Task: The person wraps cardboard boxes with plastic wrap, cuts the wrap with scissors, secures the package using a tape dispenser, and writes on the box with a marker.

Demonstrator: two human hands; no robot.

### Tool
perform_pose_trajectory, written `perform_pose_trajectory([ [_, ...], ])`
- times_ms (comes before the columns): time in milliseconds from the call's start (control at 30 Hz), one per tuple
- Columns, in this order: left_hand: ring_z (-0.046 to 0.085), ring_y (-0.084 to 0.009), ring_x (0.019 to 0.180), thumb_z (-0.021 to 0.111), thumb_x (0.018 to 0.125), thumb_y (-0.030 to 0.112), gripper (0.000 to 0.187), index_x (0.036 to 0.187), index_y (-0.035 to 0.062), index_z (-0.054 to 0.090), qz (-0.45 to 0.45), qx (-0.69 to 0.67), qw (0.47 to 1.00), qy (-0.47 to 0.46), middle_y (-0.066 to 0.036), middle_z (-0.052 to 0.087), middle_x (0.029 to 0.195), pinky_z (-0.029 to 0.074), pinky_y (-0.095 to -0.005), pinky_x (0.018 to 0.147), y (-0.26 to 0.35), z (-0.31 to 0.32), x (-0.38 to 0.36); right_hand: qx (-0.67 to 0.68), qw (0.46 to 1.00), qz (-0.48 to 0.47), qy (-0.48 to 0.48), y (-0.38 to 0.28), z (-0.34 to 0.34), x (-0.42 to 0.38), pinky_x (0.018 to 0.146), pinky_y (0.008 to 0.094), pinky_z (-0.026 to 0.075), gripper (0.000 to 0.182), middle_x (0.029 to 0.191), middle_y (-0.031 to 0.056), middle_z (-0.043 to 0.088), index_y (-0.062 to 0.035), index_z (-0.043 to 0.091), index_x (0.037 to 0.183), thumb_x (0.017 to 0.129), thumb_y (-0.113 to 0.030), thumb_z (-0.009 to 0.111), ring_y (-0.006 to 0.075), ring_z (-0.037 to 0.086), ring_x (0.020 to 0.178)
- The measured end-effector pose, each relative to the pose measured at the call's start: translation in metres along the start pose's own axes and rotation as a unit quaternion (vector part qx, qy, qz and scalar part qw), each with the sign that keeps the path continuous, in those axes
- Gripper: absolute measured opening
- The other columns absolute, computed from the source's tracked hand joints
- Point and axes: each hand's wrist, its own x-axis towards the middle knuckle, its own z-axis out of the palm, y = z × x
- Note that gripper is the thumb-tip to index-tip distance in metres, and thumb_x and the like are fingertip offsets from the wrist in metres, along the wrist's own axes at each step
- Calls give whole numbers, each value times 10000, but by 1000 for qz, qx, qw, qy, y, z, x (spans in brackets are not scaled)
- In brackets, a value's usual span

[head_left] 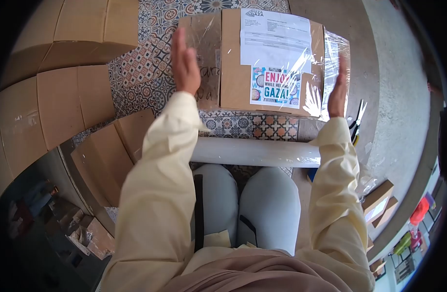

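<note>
A cardboard box (235,85) lies in front of me, with shiny clear plastic film (334,46) over its top and right side. Under the film are a printed sheet (276,41) and a colourful label (275,86) reading "ENJOY WHILE HELPING GAZA!". My left hand (186,68) is held upright at the box's left part, fingers stretched out and slightly blurred. At the right side, over the film, my right hand (337,92) shows edge-on with straight fingers. Neither hand grips anything. Between my knees and the box lies a long roll of clear wrap (255,152).
Scissors (358,121) with dark and yellow handles lie right of the box. Large cardboard boxes (60,104) stand along the left. Flat cardboard pieces (377,197) lie at the lower right. Patterned tiles (148,63) meet plain grey floor (398,107).
</note>
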Motion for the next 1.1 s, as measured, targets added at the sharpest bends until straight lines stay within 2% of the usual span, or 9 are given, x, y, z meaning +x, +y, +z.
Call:
perform_pose_trajectory([
  [67,362,-294,1130,294,875,283,394,1158,50,438,16,31,974,-222,-156,430,1185,276,-369,924,-11,17,0,-62,996,-6,-65,17,5,-3,1000,371,156,523,1294,148,306,-73,357,1237,884,-415,180,298,240,1219],
  [233,418,-312,1075,285,877,302,431,1163,4,409,-154,-8,986,-54,-185,455,1149,323,-350,896,-29,26,20,-75,991,109,16,65,0,12,997,393,148,511,1296,150,306,-120,371,1241,879,-426,182,291,243,1220],
  [367,387,-321,1107,268,877,350,467,1184,20,388,0,-57,990,-132,-192,410,1200,297,-361,917,-15,49,61,-1,998,-11,-59,17,15,57,1004,335,160,554,1293,163,310,-119,372,1241,865,-480,187,297,238,1223],
  [433,372,-328,1121,247,877,387,497,1195,29,380,28,-89,962,-255,-191,394,1217,283,-366,928,-5,47,66,-5,959,223,-175,14,24,59,1010,332,150,603,1300,157,302,-125,373,1240,846,-531,164,295,229,1228],
  [500,337,-331,1152,183,866,469,575,1217,49,359,-213,88,927,-294,-193,377,1232,246,-360,957,3,33,70,-43,961,203,-181,55,17,64,1009,327,162,604,1292,154,315,-132,379,1237,839,-543,183,275,245,1223],
  [667,163,-211,1249,229,879,428,599,1296,5,158,-276,-59,959,1,-127,160,1360,92,-302,1020,1,-42,20,62,956,262,115,18,-41,-2,960,350,238,494,1212,130,396,-89,387,1200,863,-431,270,228,349,1135],
  [800,157,-250,1213,266,791,578,752,1330,130,-5,-644,-364,638,214,-98,74,1377,89,-468,989,58,-57,-93,339,731,534,254,-18,-65,-90,910,376,289,475,1178,158,392,-12,313,1208,867,-342,312,262,371,1105],
  [900,28,-284,1274,255,727,667,839,1334,137,21,-684,-489,478,255,-106,-3,1388,4,-513,979,59,-34,-101,547,426,674,256,-58,-47,-93,895,435,294,518,1243,172,300,-10,238,1256,852,-324,318,293,313,1139],
  [1100,-3,-291,1275,160,686,721,870,1336,148,83,-779,-413,431,191,-79,31,1394,-6,-567,954,10,-19,-55,616,530,569,123,32,-31,-65,992,495,18,698,1368,115,115,-129,206,1304,776,-587,212,362,95,1239],
])
